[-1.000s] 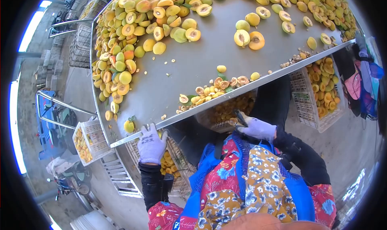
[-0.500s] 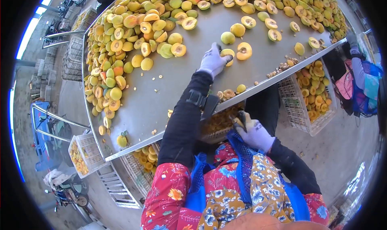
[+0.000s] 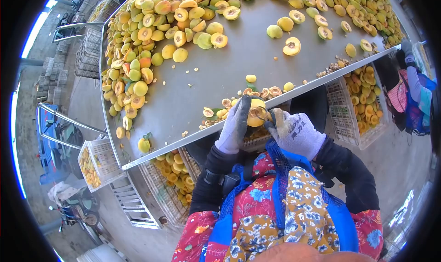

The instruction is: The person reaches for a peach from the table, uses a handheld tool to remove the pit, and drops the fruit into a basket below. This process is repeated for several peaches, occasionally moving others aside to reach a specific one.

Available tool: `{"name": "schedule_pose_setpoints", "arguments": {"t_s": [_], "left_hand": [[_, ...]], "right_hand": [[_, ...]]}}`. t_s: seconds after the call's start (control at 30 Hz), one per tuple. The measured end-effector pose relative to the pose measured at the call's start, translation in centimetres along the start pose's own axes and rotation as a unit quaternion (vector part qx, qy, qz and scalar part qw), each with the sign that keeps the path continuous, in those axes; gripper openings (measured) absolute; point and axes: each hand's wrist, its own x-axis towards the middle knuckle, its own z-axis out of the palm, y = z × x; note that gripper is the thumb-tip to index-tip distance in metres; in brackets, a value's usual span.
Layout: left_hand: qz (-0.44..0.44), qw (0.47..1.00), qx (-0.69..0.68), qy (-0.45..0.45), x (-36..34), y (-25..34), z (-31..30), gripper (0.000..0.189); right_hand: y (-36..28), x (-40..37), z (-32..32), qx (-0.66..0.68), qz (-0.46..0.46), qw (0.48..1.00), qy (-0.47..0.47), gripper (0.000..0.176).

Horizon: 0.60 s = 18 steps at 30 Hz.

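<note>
At the table's front edge, my left hand (image 3: 234,126), in a pale glove with dark fingers, is closed on a yellow peach half (image 3: 257,111). My right hand (image 3: 297,132), gloved alike, pinches a thin dark metal tool (image 3: 262,118) whose curved tip meets the peach's cut face; its handle is hidden in the fingers. Just behind the hands, pits and small peach pieces (image 3: 274,91) lie along the edge of the metal table (image 3: 239,59). Farther back sits a cut peach half (image 3: 291,46) beside two whole-looking peaches (image 3: 279,27).
A large heap of peaches (image 3: 151,37) covers the table's left and far sides. Crates of peach halves (image 3: 363,101) stand below the edge, right and left. A white crate (image 3: 98,163) hangs by the left corner. Another person's sleeve (image 3: 412,82) shows at the right.
My left hand has drawn back from the table with a peach half and met my right hand at the edge. The tool now touches the fruit. The view has shifted slightly.
</note>
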Motion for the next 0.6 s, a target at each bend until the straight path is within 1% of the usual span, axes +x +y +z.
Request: {"name": "schedule_pose_setpoints", "arguments": {"t_s": [0.03,0.07,0.17,0.2,0.3,0.4,0.47,0.5,0.53,0.57,0.6], "left_hand": [[0.056,0.995,0.086,0.000,-0.5,-1.0,-0.1,0.036],[0.118,0.990,0.049,0.056,-1.0,-1.6,0.6,0.035],[0.005,0.990,-0.093,0.105,-1.8,0.4,1.7,0.034],[-0.075,0.972,-0.187,0.120,-1.7,0.6,2.0,0.030],[-0.039,0.985,-0.085,0.144,-2.0,0.4,2.0,0.030],[0.008,0.981,-0.007,0.196,-2.2,1.0,2.4,0.026],[0.055,0.970,0.052,0.232,-2.3,2.6,2.7,0.024],[0.078,0.962,0.081,0.250,-2.3,3.2,2.9,0.023],[0.119,0.948,0.122,0.268,-2.3,2.7,3.1,0.022],[0.162,0.931,0.164,0.283,-2.2,1.7,3.2,0.022],[0.205,0.910,0.204,0.297,-2.0,1.5,3.2,0.022]], "right_hand": [[-0.2,-0.1,0.1,-0.004,-0.006,1.000,-0.005,0.034],[-0.3,-0.3,0.3,-0.007,-0.012,1.000,-0.011,0.034],[-0.9,-0.3,0.2,-0.022,-0.028,0.999,-0.037,0.035],[-1.0,-0.2,0.1,-0.028,-0.034,0.998,-0.047,0.035],[-1.4,-0.1,0.5,0.009,-0.022,0.996,-0.082,0.031],[-1.6,0.0,0.8,0.083,-0.105,0.991,-0.016,0.024],[-1.6,0.2,1.6,0.172,-0.110,0.978,0.042,0.022],[-1.8,0.5,1.2,0.294,-0.045,0.955,-0.004,0.024],[-2.1,0.9,0.5,0.409,0.028,0.911,-0.032,0.026],[-2.5,1.0,-1.3,0.574,0.163,0.792,-0.131,0.030],[-2.7,1.3,-2.4,0.699,0.287,0.616,-0.222,0.036]]}}
